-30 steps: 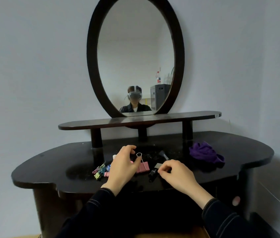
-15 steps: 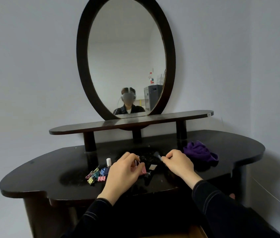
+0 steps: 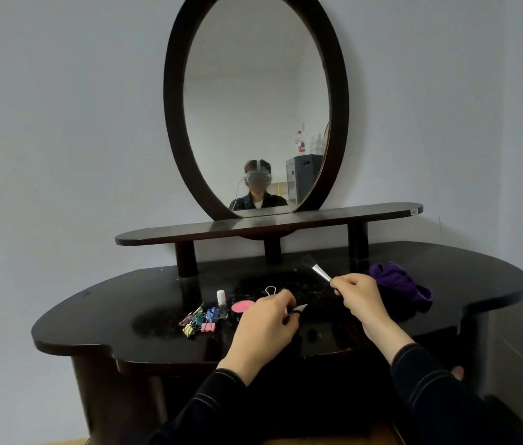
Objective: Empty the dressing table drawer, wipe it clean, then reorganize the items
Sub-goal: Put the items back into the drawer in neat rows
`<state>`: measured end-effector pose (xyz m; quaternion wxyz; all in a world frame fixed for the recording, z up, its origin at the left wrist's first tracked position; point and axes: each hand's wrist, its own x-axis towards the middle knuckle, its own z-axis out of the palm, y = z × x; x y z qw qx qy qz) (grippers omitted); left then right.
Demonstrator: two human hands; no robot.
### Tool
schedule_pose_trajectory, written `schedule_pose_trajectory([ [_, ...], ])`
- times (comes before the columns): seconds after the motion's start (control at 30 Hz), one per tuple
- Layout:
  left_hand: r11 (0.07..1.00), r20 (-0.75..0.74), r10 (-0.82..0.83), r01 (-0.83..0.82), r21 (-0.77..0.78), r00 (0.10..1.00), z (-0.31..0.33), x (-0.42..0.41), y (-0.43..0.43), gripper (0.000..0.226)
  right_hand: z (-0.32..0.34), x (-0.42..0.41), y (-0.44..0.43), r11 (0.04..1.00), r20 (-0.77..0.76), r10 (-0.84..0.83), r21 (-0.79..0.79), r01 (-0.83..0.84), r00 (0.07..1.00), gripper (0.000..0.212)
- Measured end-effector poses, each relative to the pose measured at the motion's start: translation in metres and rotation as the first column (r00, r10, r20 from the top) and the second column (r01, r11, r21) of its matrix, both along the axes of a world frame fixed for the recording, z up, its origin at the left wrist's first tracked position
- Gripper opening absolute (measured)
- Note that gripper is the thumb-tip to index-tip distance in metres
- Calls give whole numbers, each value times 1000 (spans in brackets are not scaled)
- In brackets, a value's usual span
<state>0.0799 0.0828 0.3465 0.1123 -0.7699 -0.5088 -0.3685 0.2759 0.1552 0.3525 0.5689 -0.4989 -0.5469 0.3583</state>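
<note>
My right hand (image 3: 358,297) pinches the handle of a makeup brush (image 3: 321,273) and holds it above the dark dressing table top (image 3: 119,309). Its silver ferrule and dark bristles point up and left. My left hand (image 3: 263,329) curls round a small dark item with a pale tip (image 3: 298,308) just above the table. A wire binder-clip loop (image 3: 271,289) shows behind its fingers. Left of that hand lie a pink round item (image 3: 242,306), a small white-capped bottle (image 3: 220,300) and several coloured binder clips (image 3: 197,319). My arms and the table's front edge hide the drawer.
A crumpled purple cloth (image 3: 395,281) lies on the table to the right of my right hand. A low raised shelf (image 3: 270,224) on three posts runs along the back under an oval mirror (image 3: 255,104). Walls close in behind and on the right.
My right hand has lifted the makeup brush off the table and moved up and right. My left hand has closed on the small dark item. The camera view has shifted.
</note>
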Motion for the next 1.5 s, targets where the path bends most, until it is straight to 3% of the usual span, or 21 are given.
schedule_pose_trajectory([
  [0.1, 997, 211, -21, 6, 74, 977, 1, -4, -2, 19, 0, 5, -4, 999, -143, 34, 0, -34, 989, 12],
  [0.23, 982, 514, -134, 45, 182, 848, 8, -8, -3, 20, -1, 15, -17, 993, -235, 116, 18, -115, 965, 9],
  [0.4, 962, 746, -266, 122, 243, 610, 13, 0, -20, 16, -1, 24, -31, 988, -290, 153, 15, -155, 945, 9],
  [0.53, 925, 886, -332, 295, 238, 324, 19, 19, -46, 10, 0, 26, -46, 981, -281, 193, 37, -191, 940, 8],
  [0.7, 876, 874, -343, 453, 166, 343, -11, 31, -83, 10, -14, 34, -87, 939, -219, 336, 153, -307, 916, 5],
  [0.83, 828, 896, -283, 558, 49, 341, -71, 31, -111, 9, -52, 44, -125, 901, -168, 432, 119, -417, 886, 24],
  [1.0, 824, 931, -67, 547, -151, 358, -151, 21, -117, 20, -121, 53, -136, 883, -90, 466, -11, -469, 880, 6],
  [1.13, 671, 928, 174, 649, -357, 331, -203, 16, -97, 22, -178, 45, -126, 851, -69, 483, -200, -486, 873, 9],
  [1.33, 545, 926, 354, 777, -315, 126, -244, 8, -64, 10, -236, 32, -104, 708, -64, 579, -454, -540, 813, 11],
  [1.5, 431, 886, 442, 832, -349, 143, -259, 9, -62, 14, -251, 24, -98, 600, -69, 692, -499, -626, 718, 16],
])
